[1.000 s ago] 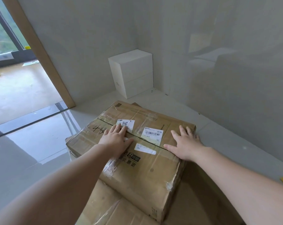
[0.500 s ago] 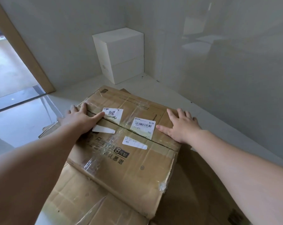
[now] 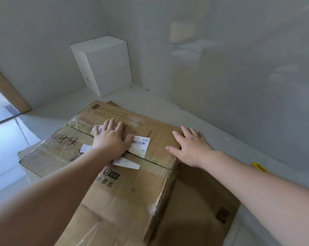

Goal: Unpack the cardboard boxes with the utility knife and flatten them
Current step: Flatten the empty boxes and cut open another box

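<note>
pale glossy floor [image 3: 11, 139] runs under everything, meeting grey walls at a far corner. nearest the camera, flat brown cardboard sheets [image 3: 199, 206] lie on the floor, one spreading out to the right with a dark printed mark near its right edge. on top of them sits the flattened cardboard box [image 3: 132, 189], its clear tape shining along the seams and black print showing on its near panel. both bare forearms reach out over it from the near edge of the view. the left hand [image 3: 111, 139] lies palm down with fingers straight and spread, pressing on the middle of the box's top, right over the seam and partly covering a white shipping label [image 3: 141, 144] with a barcode. a smaller white sticker [image 3: 127, 163] sits just near of that hand by the wrist, and black handwriting [image 3: 67, 140] marks the cardboard towards the left edge. the right hand [image 3: 191, 146] also rests flat and open, fingers splayed, on the box's far right corner, well apart from the left hand. neither hand grips anything. off to the right on the floor, beside the right forearm, a yellow object [image 3: 258, 166] peeks out; whether it is the knife cannot be told. further back, a white cabinet [image 3: 104, 64] stands in the corner against the wall, and a wooden door frame [image 3: 6, 89] rises at the far left.
</note>
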A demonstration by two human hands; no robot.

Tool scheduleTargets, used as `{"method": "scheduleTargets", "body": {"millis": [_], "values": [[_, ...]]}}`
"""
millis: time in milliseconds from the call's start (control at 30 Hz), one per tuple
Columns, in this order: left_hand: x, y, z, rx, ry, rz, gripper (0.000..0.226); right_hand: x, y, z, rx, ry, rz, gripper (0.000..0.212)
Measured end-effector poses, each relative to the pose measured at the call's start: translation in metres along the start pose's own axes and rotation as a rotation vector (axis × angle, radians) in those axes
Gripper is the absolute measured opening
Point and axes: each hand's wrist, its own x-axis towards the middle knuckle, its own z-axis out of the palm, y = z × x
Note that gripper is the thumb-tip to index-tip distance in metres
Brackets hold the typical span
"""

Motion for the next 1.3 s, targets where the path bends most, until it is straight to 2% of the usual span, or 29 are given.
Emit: {"method": "scheduleTargets", "body": {"millis": [100, 267, 500, 633, 733, 900, 1000, 1100, 1300], "values": [[-0.007, 0.073, -0.004, -0.07, 0.058, 0.16, 0.06, -0.025, 0.032, -0.011, -0.009, 0.056, -0.034, 0.072], [-0.022, 0.164, -0.018, -0.157, 0.068, 0.363, 0.053, -0.06, 0.105, -0.031, -0.04, 0.082, 0.002, 0.067], [-0.053, 0.235, -0.008, -0.262, -0.036, 0.473, 0.044, -0.096, 0.244, -0.005, 0.109, 0.033, 0.308, 0.055], [-0.055, 0.255, 0.006, -0.355, -0.088, 0.43, 0.04, -0.107, 0.298, 0.034, 0.19, -0.053, 0.484, 0.052], [-0.051, 0.271, 0.023, -0.414, -0.133, 0.378, 0.038, -0.103, 0.316, 0.065, 0.156, -0.144, 0.522, 0.049], [-0.052, 0.294, 0.041, -0.46, -0.194, 0.34, 0.031, -0.092, 0.334, 0.106, 0.078, -0.253, 0.5, 0.005], [-0.056, 0.298, 0.045, -0.469, -0.219, 0.335, 0.027, -0.089, 0.34, 0.124, 0.091, -0.275, 0.54, 0.005], [-0.058, 0.296, 0.048, -0.455, -0.243, 0.315, 0.023, -0.085, 0.346, 0.141, 0.107, -0.279, 0.562, 0.019], [-0.054, 0.287, 0.051, -0.503, -0.264, 0.227, 0.017, -0.075, 0.347, 0.155, 0.132, -0.216, 0.62, 0.027]]}}
